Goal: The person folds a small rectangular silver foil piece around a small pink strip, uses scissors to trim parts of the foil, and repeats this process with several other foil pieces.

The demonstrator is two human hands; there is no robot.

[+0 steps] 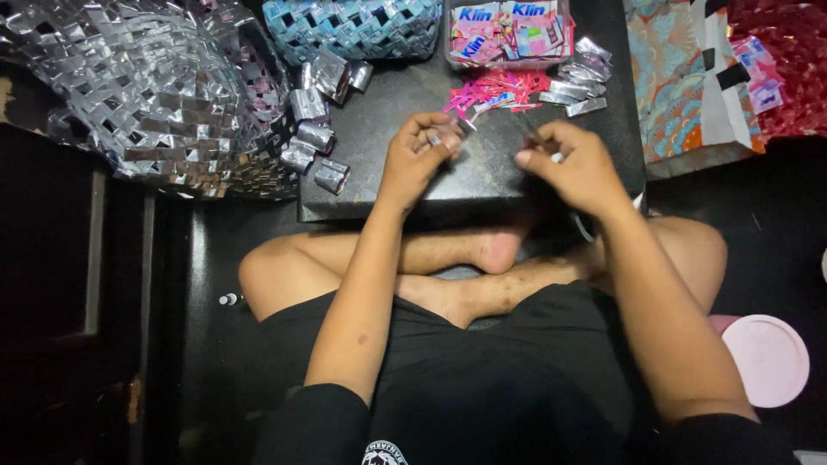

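while left hand [419,153] pinches one folded silver strip [437,138], right hand [575,164] curled, contents unclear.

— What am I seeing on your feed?

— I'm looking down at a dark table [482,176]. My left hand [418,155] is pinching a small folded silver strip [448,136]; my right hand [573,164] is closing around something thin that I can't make out.

— And around them?

— Folded silver pieces [314,142] are lying beside a woven silver basket [146,95]. Pink strips [500,90] are sitting beyond my fingers, just before a clear box of sachets [508,34].
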